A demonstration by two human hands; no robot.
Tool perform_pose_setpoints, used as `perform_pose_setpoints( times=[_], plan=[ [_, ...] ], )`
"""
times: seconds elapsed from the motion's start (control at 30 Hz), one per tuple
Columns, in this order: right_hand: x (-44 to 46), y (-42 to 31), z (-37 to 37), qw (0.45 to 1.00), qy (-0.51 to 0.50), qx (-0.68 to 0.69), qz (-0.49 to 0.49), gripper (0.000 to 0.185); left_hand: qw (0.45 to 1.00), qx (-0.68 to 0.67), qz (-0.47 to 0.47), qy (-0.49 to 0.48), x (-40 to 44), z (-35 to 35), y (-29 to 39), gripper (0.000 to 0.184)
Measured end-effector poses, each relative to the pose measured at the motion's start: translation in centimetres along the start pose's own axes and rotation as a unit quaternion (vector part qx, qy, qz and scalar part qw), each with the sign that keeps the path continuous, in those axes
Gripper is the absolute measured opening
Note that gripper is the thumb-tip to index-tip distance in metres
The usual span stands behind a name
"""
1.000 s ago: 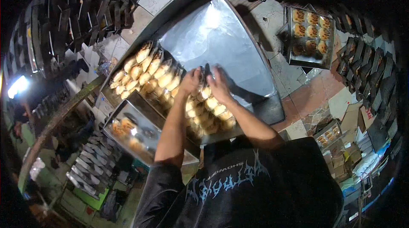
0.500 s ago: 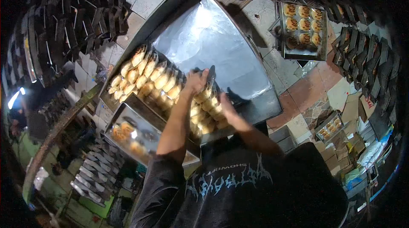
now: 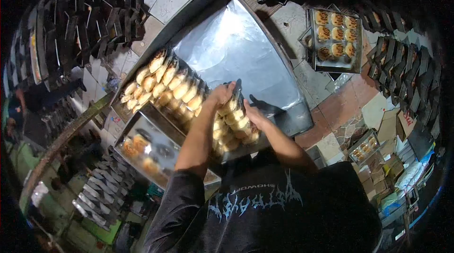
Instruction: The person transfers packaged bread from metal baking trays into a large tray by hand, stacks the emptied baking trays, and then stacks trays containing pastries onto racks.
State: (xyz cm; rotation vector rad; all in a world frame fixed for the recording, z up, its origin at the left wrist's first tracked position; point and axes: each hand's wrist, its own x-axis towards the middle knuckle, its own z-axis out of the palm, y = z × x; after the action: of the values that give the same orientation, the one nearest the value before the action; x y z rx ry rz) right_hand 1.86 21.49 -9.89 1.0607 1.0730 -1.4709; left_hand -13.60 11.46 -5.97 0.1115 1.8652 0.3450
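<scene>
Rows of buns in clear plastic bags (image 3: 182, 87) stand packed in a large metal tray (image 3: 291, 123). At the right end of these rows, my left hand (image 3: 224, 94) is closed around the far upper end of a bag of buns (image 3: 239, 120), its thumb and fingertips at the plastic. Against the right side of the same bag lies my right hand (image 3: 256, 115), its fingers bent around the edge and partly hidden. The bag sits upright beside the other rows, inside the tray.
A smaller tray with a few buns (image 3: 137, 146) overlaps the near left. Stacked dark trays (image 3: 90, 26) stand at the far left, more trays (image 3: 402, 73) at the right. A tray of topped buns (image 3: 337, 35) rests at the back right. Cardboard boxes (image 3: 385, 125) lie at right.
My right hand has moved up and in against the bag's side. My left hand has shifted slightly right and down with the bag's far end. The view has moved a little.
</scene>
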Motion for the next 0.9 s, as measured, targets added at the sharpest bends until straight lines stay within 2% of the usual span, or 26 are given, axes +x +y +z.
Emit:
perform_pose_setpoints(
  times=[0.03, 0.07, 0.1, 0.13, 0.2, 0.27, 0.3, 0.33, 0.37, 0.4, 0.47, 0.53, 0.57, 0.6, 0.63, 0.67, 0.7, 0.73, 0.77, 0.8, 0.83, 0.87, 0.9],
  plan=[
    [0.2, -0.5, -0.6, 1.0, -0.018, 0.0, -0.006, 0.083, 0.999, 0.004, 0.011, 0.034, 0.7, 0.6, -0.6, 0.077],
    [0.3, -0.8, -1.1, 0.998, 0.002, -0.067, -0.011, 0.082, 0.998, 0.008, 0.019, 0.066, 1.2, 1.3, -1.4, 0.076],
    [-0.5, -1.9, -1.4, 0.99, 0.022, -0.136, -0.012, 0.082, 0.987, -0.001, 0.095, 0.129, 1.1, 1.7, -1.8, 0.07],
    [-1.1, -2.9, -1.9, 0.978, 0.043, -0.203, -0.011, 0.082, 0.987, -0.001, 0.093, 0.132, 0.5, 1.3, -1.6, 0.07],
    [-0.6, -4.4, -2.6, 0.943, 0.12, -0.297, -0.095, 0.07, 0.977, -0.022, 0.103, 0.183, -0.5, 1.0, -1.3, 0.063],
    [-0.9, -5.8, -2.1, 0.938, 0.163, -0.168, -0.254, 0.057, 0.981, -0.061, 0.095, 0.158, -1.4, 0.1, -1.3, 0.059],
    [-1.8, -7.0, -1.7, 0.936, 0.131, -0.159, -0.285, 0.049, 0.971, -0.107, 0.093, 0.194, -2.0, -0.3, -1.4, 0.057],
    [-1.8, -7.4, -1.0, 0.935, 0.125, -0.164, -0.288, 0.049, 0.957, -0.154, 0.088, 0.231, -3.4, -0.8, -1.0, 0.055],
    [-1.9, -7.8, -0.1, 0.89, 0.146, -0.219, -0.371, 0.049, 0.932, -0.212, 0.084, 0.282, -5.1, -1.0, -0.6, 0.054],
    [-2.0, -8.2, 0.7, 0.834, 0.165, -0.269, -0.453, 0.049, 0.921, -0.278, 0.043, 0.27, -5.6, -0.8, -1.9, 0.054],
    [-2.1, -8.7, 1.9, 0.897, 0.014, -0.266, -0.353, 0.05, 0.87, -0.325, 0.066, 0.366, -12.8, -1.4, -0.3, 0.046],
    [-0.8, -8.4, 2.2, 0.842, 0.178, -0.217, -0.462, 0.047, 0.838, -0.34, 0.079, 0.419, -19.0, 0.7, -3.6, 0.035],
    [-0.2, -8.2, 2.3, 0.8, 0.263, -0.196, -0.502, 0.047, 0.821, -0.324, 0.056, 0.466, -22.1, 2.5, -5.7, 0.031],
    [-3.3, -9.5, 3.2, 0.823, 0.307, -0.123, -0.461, 0.043, 0.8, -0.309, 0.03, 0.513, -24.8, 4.8, -8.1, 0.027],
    [-7.4, -10.5, 4.8, 0.843, 0.316, -0.106, -0.423, 0.041, 0.779, -0.321, -0.035, 0.537, -27.3, 7.4, -11.0, 0.026],
    [-6.2, -9.0, 5.5, 0.818, 0.245, -0.027, -0.52, 0.039, 0.756, -0.333, -0.094, 0.555, -29.5, 9.2, -13.5, 0.025],
    [-11.5, -9.3, 9.1, 0.814, 0.237, -0.029, -0.53, 0.036, 0.69, -0.42, -0.164, 0.566, -31.7, 9.9, -15.2, 0.024],
    [-15.0, -8.7, 12.3, 0.873, 0.162, -0.071, -0.455, 0.036, 0.616, -0.504, -0.223, 0.562, -33.5, 10.3, -17.1, 0.024],
    [-10.8, -5.7, 13.4, 0.859, -0.091, -0.02, -0.504, 0.039, 0.594, -0.453, -0.217, 0.629, -34.1, 11.3, -21.0, 0.023],
    [-12.8, -3.9, 18.4, 0.877, -0.212, 0.153, -0.402, 0.044, 0.595, -0.418, -0.192, 0.659, -34.0, 11.3, -24.9, 0.03],
    [-15.2, -3.9, 22.6, 0.898, -0.205, 0.019, -0.389, 0.043, 0.598, -0.383, -0.161, 0.686, -33.4, 9.6, -27.7, 0.031],
    [-12.4, -2.2, 26.3, 0.868, -0.183, -0.107, -0.449, 0.04, 0.621, -0.346, -0.157, 0.685, -33.8, 6.3, -28.2, 0.032],
    [-11.1, -2.4, 30.4, 0.878, -0.17, -0.144, -0.425, 0.037, 0.656, -0.383, -0.141, 0.635, -33.2, 3.4, -30.1, 0.034]
  ],
)
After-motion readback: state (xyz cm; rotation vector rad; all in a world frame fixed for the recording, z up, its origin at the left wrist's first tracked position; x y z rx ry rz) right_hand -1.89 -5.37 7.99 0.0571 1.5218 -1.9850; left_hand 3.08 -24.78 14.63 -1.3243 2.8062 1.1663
